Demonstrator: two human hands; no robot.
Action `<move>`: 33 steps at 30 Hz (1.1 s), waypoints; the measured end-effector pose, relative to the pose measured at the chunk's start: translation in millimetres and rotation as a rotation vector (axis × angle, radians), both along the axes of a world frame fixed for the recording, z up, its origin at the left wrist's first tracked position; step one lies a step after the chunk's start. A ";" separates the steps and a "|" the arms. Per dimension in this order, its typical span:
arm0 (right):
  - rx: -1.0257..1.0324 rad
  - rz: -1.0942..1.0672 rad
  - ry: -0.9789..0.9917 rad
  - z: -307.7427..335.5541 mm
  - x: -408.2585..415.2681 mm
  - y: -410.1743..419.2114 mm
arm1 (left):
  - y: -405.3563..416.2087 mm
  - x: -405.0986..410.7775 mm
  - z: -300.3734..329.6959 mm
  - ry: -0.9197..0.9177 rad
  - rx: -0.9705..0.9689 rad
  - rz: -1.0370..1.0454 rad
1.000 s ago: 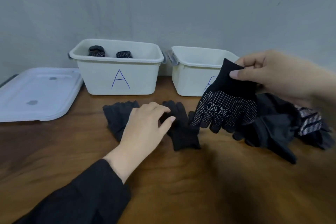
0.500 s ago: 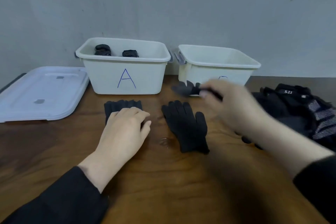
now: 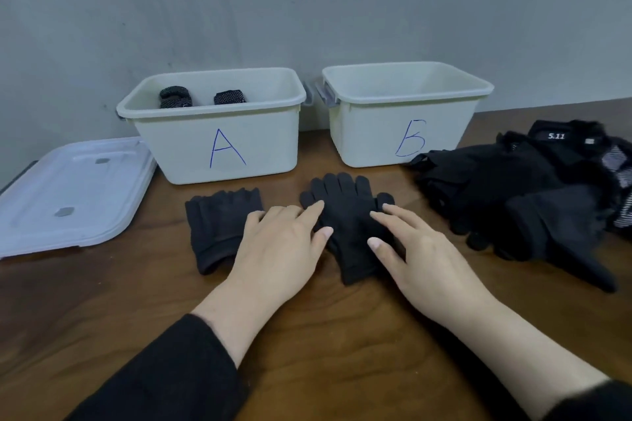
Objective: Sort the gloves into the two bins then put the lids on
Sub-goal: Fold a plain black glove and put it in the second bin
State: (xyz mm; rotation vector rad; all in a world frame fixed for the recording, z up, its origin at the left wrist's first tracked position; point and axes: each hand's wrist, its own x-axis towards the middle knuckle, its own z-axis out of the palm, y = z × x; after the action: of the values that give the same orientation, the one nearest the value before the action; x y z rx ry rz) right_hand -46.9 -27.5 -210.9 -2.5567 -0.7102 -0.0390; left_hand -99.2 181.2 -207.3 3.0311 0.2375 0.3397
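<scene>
Both hands are laid flat on the tabletop (image 3: 307, 335), fingers straight and spread, nothing gripped. The left hand (image 3: 277, 249) is set between two plain black knit gloves, its fingertips touching the inner edge of the middle glove (image 3: 345, 215); the right hand (image 3: 420, 260) is pressed on that same glove's other side. So the middle glove is bracketed by both hands, with neither one clearly nearer. Its long axis runs from cuff, toward the near edge, to fingers, pointed at the far edge and the gap between the bins.

The second knit glove (image 3: 219, 225) is seen just left of the left hand, fingers likewise aimed toward the far edge, below bin A (image 3: 219, 143). Two dotted gloves (image 3: 174, 96) are already lodged at the back of bin A. Bin B (image 3: 403, 123) appears to hold nothing, though its floor is hidden. A heap of black gloves (image 3: 513, 202) is piled toward the right edge, still to be sorted, it would seem. A white lid (image 3: 68, 195) is lying at the left edge; whether a second is stacked under it cannot be told.

Bare wood is left open in front of both bins, so a lift straight away from the body looks unobstructed. Pairing the two knit gloves is judged the likely step in hand.
</scene>
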 end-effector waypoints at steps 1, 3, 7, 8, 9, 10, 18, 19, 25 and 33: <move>-0.038 0.017 0.003 1.1 -0.5 1.7 | -2.2 4.4 -1.5 0.015 0.004 -0.001; -0.080 0.035 0.013 3.6 -0.7 3.9 | -5.1 10.8 -4.6 0.037 -0.007 0.006; -0.077 0.039 0.041 0.1 3.0 4.8 | -6.6 16.5 -7.2 0.079 -0.033 0.012; -0.073 0.039 0.050 -1.3 3.7 5.9 | -6.8 16.3 -7.0 0.084 -0.027 0.010; -0.068 0.038 0.056 -2.7 4.2 7.2 | -7.1 16.0 -6.6 0.086 -0.016 0.006; -0.061 0.037 0.058 -3.8 4.8 8.5 | -7.2 15.4 -5.8 0.086 -0.005 0.003; -0.008 0.005 0.031 -2.8 2.2 13.3 | -7.0 9.5 -8.6 0.109 -0.038 0.014; -0.006 -0.023 0.020 -2.0 1.2 12.1 | -7.8 9.4 -8.6 0.115 -0.043 0.017; -0.082 -0.025 0.017 -2.4 -2.4 11.1 | -14.5 17.8 -7.1 0.122 -0.111 0.000; -0.061 0.038 -0.001 -2.8 -1.5 20.0 | -8.7 9.8 -5.3 0.052 -0.054 0.019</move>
State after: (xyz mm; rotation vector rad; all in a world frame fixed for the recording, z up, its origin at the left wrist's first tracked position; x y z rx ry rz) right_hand -48.4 -7.5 -213.8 -2.6002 -0.7709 -0.0056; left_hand -89.4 172.5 -212.7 2.9891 0.2747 0.2518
